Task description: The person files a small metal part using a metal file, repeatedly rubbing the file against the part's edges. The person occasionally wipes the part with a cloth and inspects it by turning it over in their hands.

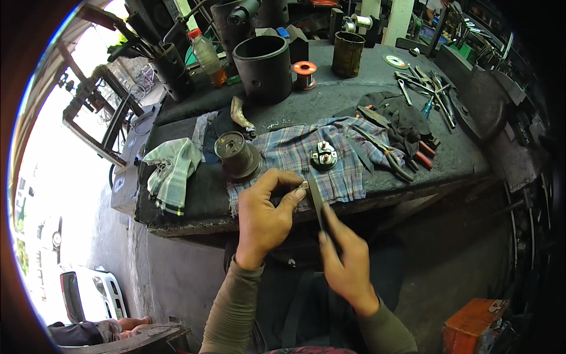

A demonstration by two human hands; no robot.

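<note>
My left hand (266, 213) is closed, pinching a small shiny metal piece (305, 185) between thumb and fingers. A flat dark file (316, 200) is gripped in my right hand (349, 259), its blade slanting up and touching or nearly touching the metal piece. Just beyond, a round black part with copper-coloured studs (323, 156) sits on a plaid cloth (289, 146). To the left of that cloth stands a worn, flanged metal cylinder (237, 154). What lies under my left fingers is hidden.
Pliers (389, 159) and a dark rag (396, 118) lie to the right, with several hand tools (427, 91) behind. A black pot (263, 69), solder spool (305, 75), rusty can (348, 54) and plastic bottle (206, 58) stand at the back. A checked cloth (174, 171) hangs over the left edge.
</note>
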